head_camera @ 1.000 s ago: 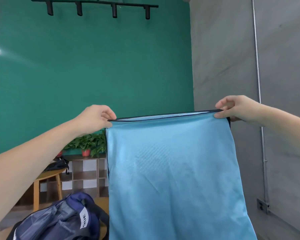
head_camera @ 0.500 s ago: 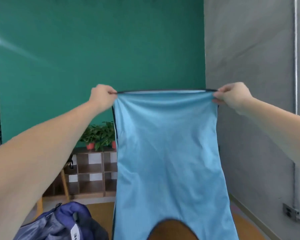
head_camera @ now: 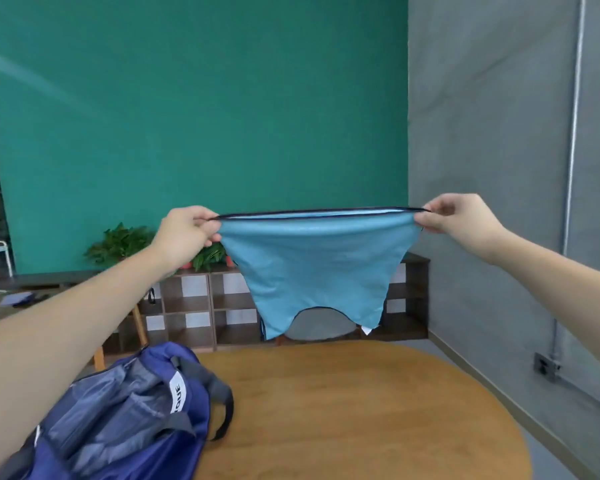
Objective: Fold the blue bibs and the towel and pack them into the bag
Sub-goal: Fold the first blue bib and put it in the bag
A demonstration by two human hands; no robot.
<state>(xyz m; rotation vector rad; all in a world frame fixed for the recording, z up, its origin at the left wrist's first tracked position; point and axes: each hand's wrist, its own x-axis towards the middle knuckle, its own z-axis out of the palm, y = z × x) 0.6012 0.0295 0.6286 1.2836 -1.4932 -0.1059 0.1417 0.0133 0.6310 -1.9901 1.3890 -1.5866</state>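
Observation:
A light blue bib (head_camera: pixel 317 268) with dark trim hangs in the air above the far edge of the table, stretched taut along its top hem. My left hand (head_camera: pixel 184 235) pinches its left corner and my right hand (head_camera: pixel 454 216) pinches its right corner. Its lower end, with a curved cutout, hangs free above the wooden table (head_camera: pixel 361 410). A navy blue bag (head_camera: pixel 118 417) lies open at the table's near left, under my left forearm. No towel or other bib is in view.
A low wooden cube shelf (head_camera: pixel 201 303) with potted plants (head_camera: pixel 122 242) stands against the green wall behind the table. A grey concrete wall (head_camera: pixel 499 133) with a pipe runs along the right. A wooden stool leg (head_camera: pixel 139 323) shows at left.
The view has tilted down, so the table and bag now show. The bib has swung away from me and upward, so its lower end now hangs clear above the table's far edge.

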